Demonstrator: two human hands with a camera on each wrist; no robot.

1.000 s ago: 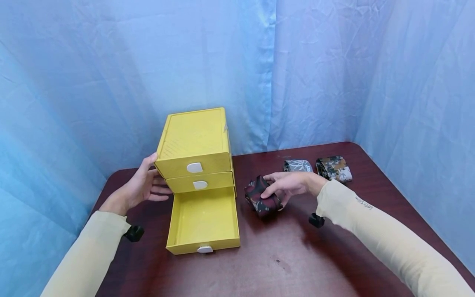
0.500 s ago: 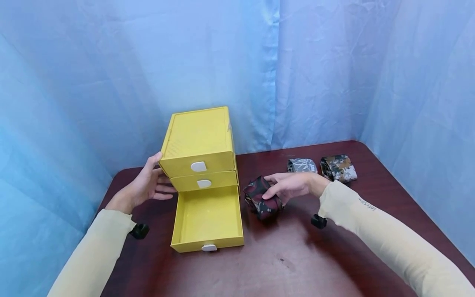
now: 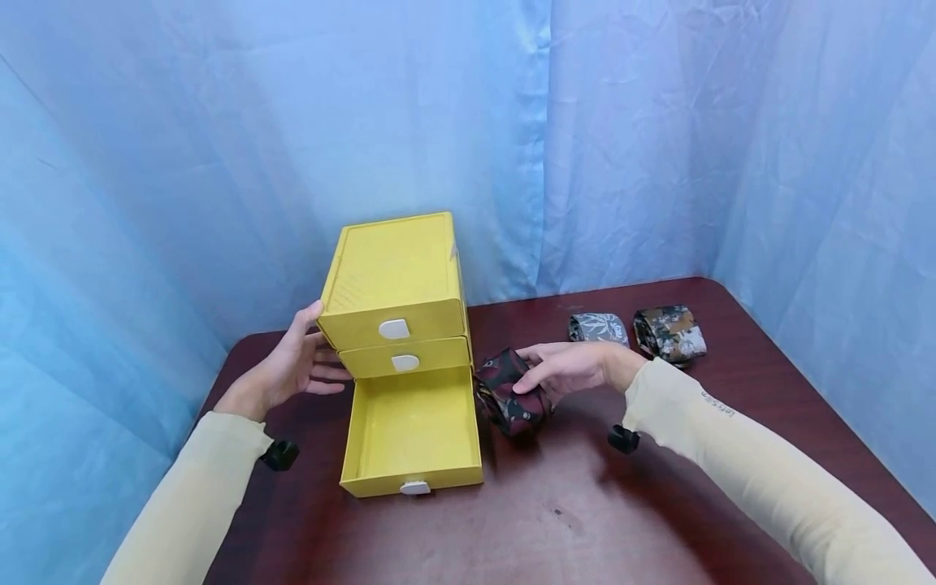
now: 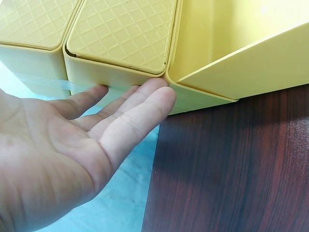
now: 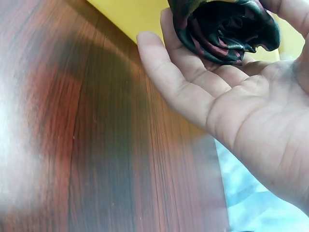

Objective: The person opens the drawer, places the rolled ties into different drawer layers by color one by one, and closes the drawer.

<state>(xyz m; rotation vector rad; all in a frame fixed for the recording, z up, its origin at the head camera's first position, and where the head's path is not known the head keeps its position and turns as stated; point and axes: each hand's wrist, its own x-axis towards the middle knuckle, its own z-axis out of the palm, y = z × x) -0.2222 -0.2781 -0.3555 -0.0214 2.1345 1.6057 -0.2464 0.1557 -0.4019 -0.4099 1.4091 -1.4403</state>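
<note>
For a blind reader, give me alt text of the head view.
The right hand holds a maroon patterned cloth bundle beside the open bottom drawer of a yellow drawer unit; the left hand touches the unit's side. A gray bundle and a camouflage bundle lie on the dark red table.

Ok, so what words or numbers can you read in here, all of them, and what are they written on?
"Lets slim": on the right sleeve, though it's small, so that's my best reading.
Grey rolled bundle: there look to be letters at one end, too small to read.
Dark red rolled bundle and yellow drawer unit: no words I can make out.
I can't see any numbers.
</note>
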